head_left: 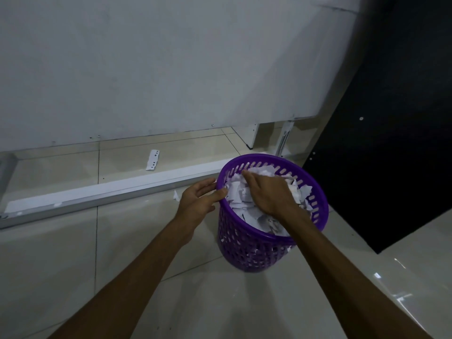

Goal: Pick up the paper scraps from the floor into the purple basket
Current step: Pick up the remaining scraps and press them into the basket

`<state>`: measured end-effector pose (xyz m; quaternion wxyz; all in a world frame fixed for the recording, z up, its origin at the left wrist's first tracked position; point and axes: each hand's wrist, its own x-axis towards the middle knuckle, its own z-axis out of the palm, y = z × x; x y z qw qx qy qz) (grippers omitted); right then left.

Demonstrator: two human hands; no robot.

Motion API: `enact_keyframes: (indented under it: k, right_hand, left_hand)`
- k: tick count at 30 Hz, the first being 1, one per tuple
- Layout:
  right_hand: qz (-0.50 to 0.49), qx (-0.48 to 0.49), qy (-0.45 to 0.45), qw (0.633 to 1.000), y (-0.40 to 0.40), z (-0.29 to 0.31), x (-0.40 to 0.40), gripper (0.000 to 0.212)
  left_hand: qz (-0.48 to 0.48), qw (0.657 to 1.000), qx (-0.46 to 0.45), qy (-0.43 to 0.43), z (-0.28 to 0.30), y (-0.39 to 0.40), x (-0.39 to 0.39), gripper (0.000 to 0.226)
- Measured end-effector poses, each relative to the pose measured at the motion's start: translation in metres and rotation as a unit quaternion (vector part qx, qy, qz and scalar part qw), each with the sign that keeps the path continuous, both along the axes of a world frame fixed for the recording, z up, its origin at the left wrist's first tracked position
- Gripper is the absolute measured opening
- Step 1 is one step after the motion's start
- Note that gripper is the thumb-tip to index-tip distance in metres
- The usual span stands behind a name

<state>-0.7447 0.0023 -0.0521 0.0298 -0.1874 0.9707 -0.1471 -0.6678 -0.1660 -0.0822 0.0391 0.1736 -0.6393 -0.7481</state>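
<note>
The purple basket [247, 250] stood on the floor [73, 253], its near-left rim gripped by the left hand [199, 199], thumb curled over the edge. The right hand [265, 192] lay flat inside, fingers straight, pressing the paper scraps [247, 211]. Two loose scraps, a punched strip [152, 160] and a small piece [176, 195], lay beyond the left hand.
</note>
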Motion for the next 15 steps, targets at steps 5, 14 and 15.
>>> enact_keyframes:
  k: [5, 14, 15]
  right_hand:
    - [-0.011, 0.023, 0.003, 1.000, -0.003, -0.001, 0.017, 0.051]
    - [0.019, 0.032, 0.011, 0.999, -0.006, 0.021, 0.023, 0.044]
    - [0.033, 0.053, -0.010, 0.998, -0.006, 0.021, 0.024, 0.045]
  left_hand:
    - [-0.013, 0.998, -0.052, -0.021, 0.013, -0.001, 0.000, 0.061]
    - [-0.025, 0.982, -0.171, -0.079, 0.027, -0.008, -0.006, 0.074]
    - [-0.025, 0.980, -0.177, -0.089, 0.027, -0.009, -0.006, 0.077]
